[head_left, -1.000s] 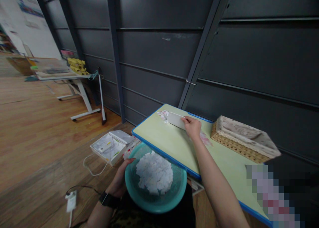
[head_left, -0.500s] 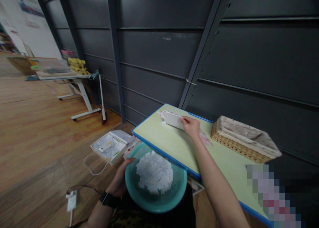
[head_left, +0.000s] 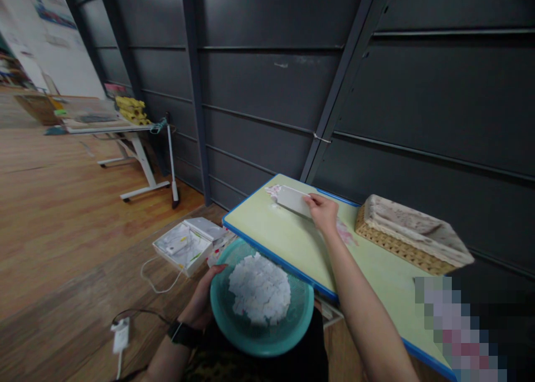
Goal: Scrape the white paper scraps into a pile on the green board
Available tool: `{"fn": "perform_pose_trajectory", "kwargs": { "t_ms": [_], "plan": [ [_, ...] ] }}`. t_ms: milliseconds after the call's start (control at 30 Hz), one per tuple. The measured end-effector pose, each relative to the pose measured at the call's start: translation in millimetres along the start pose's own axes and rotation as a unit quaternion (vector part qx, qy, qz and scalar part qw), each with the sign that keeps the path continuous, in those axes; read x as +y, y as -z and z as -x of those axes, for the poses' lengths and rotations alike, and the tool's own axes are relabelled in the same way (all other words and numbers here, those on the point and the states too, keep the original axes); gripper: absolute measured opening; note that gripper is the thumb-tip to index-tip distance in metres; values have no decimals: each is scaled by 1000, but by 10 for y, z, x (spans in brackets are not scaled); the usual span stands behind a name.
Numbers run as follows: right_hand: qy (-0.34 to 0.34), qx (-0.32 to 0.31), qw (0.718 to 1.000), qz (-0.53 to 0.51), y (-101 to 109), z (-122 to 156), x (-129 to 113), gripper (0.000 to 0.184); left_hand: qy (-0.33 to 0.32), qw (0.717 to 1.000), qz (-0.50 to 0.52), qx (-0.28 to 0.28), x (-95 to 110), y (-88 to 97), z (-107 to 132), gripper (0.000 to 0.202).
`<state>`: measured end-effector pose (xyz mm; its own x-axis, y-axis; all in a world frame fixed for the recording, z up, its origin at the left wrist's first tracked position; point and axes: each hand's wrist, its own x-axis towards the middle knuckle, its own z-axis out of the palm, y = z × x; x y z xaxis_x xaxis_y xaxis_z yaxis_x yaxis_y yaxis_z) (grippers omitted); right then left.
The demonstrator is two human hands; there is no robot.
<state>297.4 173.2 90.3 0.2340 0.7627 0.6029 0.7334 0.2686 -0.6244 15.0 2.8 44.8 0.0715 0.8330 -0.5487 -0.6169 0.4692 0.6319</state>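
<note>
Pale-grey plate point(head_left: 292, 200), flat, rectangular, thin-edged, is held at the yellow-green surface point(head_left: 267, 226) just beside small scraps point(head_left: 273, 190), clamped in the right grip point(head_left: 323, 212). Nearer, a teal basket point(head_left: 263, 346) heaped with white bits point(head_left: 259, 290) is clasped at its rim by the left grip point(head_left: 205, 294).

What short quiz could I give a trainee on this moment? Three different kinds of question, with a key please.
1. True or false: the left hand touches the teal colander.
2. Where is the large pile of white scraps?
(a) in the woven basket
(b) on the floor
(c) in the teal colander
3. Fill in: the right hand holds a flat white board at a table edged in ____.

Key: 1 true; 2 c; 3 blue.
</note>
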Motion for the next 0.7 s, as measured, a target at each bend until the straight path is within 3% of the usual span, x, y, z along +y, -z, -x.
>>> {"fn": "perform_pose_trajectory", "kwargs": {
  "t_ms": [333,700],
  "plan": [
    [26,-25,999,34,18,15,-23,30,3,1000,-3,-10,-17,38,-28,17],
    [25,-5,997,73,38,12,-14,33,10,1000,4,-23,-21,55,-37,15]
  ]
}}
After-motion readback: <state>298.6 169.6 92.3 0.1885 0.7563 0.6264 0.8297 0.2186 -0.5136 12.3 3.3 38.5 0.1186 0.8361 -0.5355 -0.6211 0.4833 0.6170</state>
